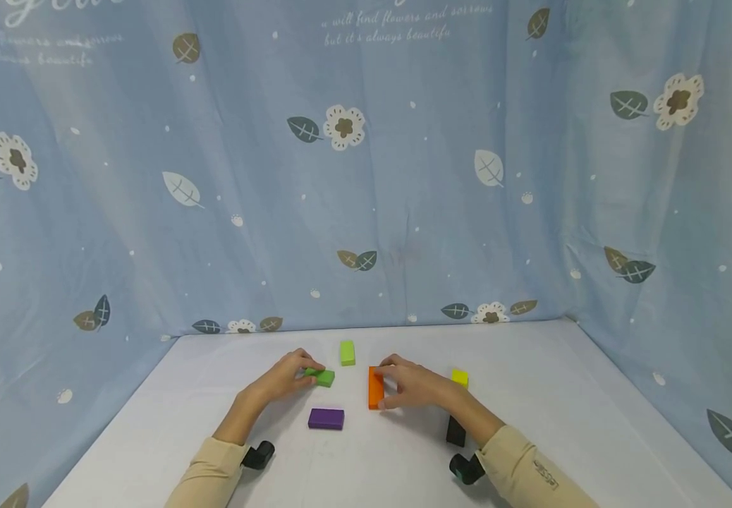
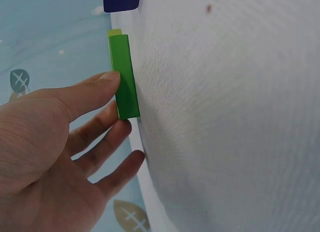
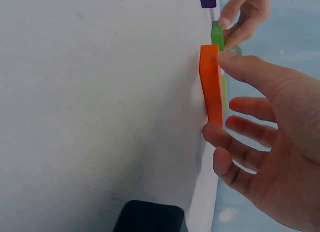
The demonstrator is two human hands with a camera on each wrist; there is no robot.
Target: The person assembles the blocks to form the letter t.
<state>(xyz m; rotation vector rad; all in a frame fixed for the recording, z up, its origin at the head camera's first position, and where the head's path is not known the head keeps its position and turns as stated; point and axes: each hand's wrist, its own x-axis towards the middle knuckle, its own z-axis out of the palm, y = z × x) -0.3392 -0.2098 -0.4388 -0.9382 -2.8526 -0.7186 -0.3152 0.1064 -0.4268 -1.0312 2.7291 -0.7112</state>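
Note:
Left of the middle in the head view, my left hand [image 1: 285,377] pinches a green block [image 1: 324,379] lying flat on the white cloth. The thumb sits on its near side in the left wrist view, with fingertips at the end of the block [image 2: 125,84]. An orange block [image 1: 375,391], long and upright in the head view, lies to the right of it. My right hand [image 1: 415,386] holds this one by its two ends, thumb at the near end and fingers at the far end. The right wrist view shows the same orange block [image 3: 211,84] between thumb and fingertips.
A purple block [image 1: 326,419] lies in front of the green one, and a light green block [image 1: 348,353] behind. Beyond my right forearm is a yellow block [image 1: 460,377]; a black block [image 1: 456,432] is partly hidden under it. A blue patterned curtain [image 1: 404,212] surrounds the table.

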